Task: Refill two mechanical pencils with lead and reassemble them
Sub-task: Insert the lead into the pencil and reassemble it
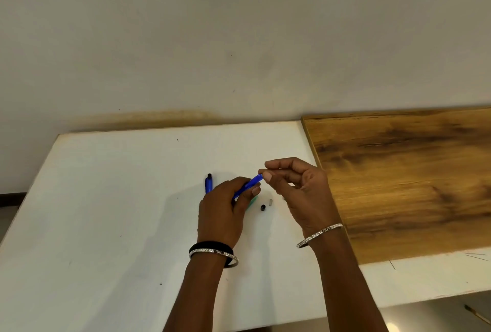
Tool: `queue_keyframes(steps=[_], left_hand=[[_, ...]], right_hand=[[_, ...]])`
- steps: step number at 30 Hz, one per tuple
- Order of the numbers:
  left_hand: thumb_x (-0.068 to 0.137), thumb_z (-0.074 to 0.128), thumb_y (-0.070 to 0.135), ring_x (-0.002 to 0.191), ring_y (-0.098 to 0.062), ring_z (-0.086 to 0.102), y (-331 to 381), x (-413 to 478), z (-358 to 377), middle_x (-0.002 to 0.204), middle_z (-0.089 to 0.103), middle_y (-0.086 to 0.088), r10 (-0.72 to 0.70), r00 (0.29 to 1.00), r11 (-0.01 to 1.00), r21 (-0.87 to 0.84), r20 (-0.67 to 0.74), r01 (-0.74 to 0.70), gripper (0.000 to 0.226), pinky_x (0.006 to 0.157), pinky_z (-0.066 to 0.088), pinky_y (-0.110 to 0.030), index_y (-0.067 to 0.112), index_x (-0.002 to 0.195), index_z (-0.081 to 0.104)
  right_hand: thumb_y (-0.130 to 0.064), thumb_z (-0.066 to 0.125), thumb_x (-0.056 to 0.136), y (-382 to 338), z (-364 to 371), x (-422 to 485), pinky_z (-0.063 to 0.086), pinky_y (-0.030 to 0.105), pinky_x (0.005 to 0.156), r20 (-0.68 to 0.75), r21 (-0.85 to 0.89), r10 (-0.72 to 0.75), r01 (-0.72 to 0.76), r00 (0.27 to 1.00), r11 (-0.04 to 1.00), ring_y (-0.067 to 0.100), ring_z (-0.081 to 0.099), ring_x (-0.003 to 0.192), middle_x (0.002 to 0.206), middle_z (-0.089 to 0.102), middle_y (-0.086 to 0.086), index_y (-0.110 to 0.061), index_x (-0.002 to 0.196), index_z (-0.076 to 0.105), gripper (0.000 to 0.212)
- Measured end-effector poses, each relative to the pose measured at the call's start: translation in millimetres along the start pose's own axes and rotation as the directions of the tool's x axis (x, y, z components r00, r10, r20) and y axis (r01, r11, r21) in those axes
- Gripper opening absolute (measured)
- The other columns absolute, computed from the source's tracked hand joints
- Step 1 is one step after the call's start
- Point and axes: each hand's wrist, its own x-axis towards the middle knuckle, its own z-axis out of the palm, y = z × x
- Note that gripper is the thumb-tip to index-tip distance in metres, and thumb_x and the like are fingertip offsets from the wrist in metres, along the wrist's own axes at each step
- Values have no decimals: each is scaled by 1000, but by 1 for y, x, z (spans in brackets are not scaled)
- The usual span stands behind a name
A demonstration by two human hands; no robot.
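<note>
My left hand (223,212) grips a blue mechanical pencil (248,185), tilted with its open end up and to the right. My right hand (300,188) pinches its thumb and forefinger right at that open end; whatever sits between them is too thin to see. A second blue pencil (209,184) with a black cap lies on the white table (106,212), just left of my left hand. A small black cap (263,207) and a small pale eraser piece (270,202) lie on the table between my hands. A green object (252,202) peeks out from behind my left hand.
A brown wooden board (411,180) covers the table's right side, close to my right hand. A plain wall (239,39) rises behind the table. The table's front edge runs near my forearms at the bottom right.
</note>
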Motion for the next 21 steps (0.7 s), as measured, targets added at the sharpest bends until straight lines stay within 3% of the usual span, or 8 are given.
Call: queue_keyframes(steps=[3, 5, 7, 10, 16, 21], left_hand=[[87, 59, 45, 72, 10, 56, 0, 0, -2, 81, 63, 20, -25, 1000, 999, -45, 2, 25, 28, 65, 39, -5, 28, 106, 70], [87, 59, 46, 73, 10, 56, 0, -1, -3, 81, 65, 19, -32, 999, 997, -70, 10, 32, 28, 65, 39, -3, 28, 106, 70], [87, 58, 46, 73, 7, 57, -1, -1, -3, 77, 65, 17, -27, 1000, 996, -83, 15, 28, 28, 63, 39, -3, 27, 104, 71], [87, 58, 47, 74, 3, 57, -1, 0, -1, 74, 65, 16, -27, 999, 996, -89, 19, 29, 26, 64, 41, -4, 29, 102, 70], [81, 52, 58, 73, -9, 62, -4, 1, -1, 73, 65, 17, -48, 999, 995, -91, 8, 49, 36, 61, 43, -8, 34, 101, 69], [76, 48, 63, 74, -14, 64, -5, 1, 0, 76, 68, 12, -42, 999, 993, -112, 5, 42, 47, 67, 46, -15, 32, 103, 70]], right_hand=[[-21, 74, 82, 3, -3, 1, 59, 37, 83, -53, -42, 18, -20, 998, 999, 12, 72, 88, 93, 76, -4, -20, 95, 74, 14], [-20, 73, 83, 11, -6, 2, 58, 27, 78, -135, -249, -9, -25, 991, 968, 5, 68, 79, 87, 73, -9, -22, 92, 74, 9], [-22, 73, 83, 18, -7, 1, 51, 17, 70, -140, -482, -1, -67, 990, 874, 1, 61, 70, 87, 74, -6, -21, 90, 76, 7], [-27, 72, 84, 25, -2, -1, 42, 16, 71, -77, -653, 40, -80, 996, 753, 5, 56, 72, 93, 75, -1, -18, 93, 76, 13], [-32, 68, 87, 23, 8, -3, 51, 25, 87, -55, -745, 107, -112, 993, 657, 15, 66, 92, 104, 73, 1, -18, 104, 73, 22], [-31, 69, 87, 24, 9, -1, 51, 25, 83, -80, -765, 135, -147, 988, 627, 17, 67, 90, 101, 74, 2, -19, 101, 74, 19]])
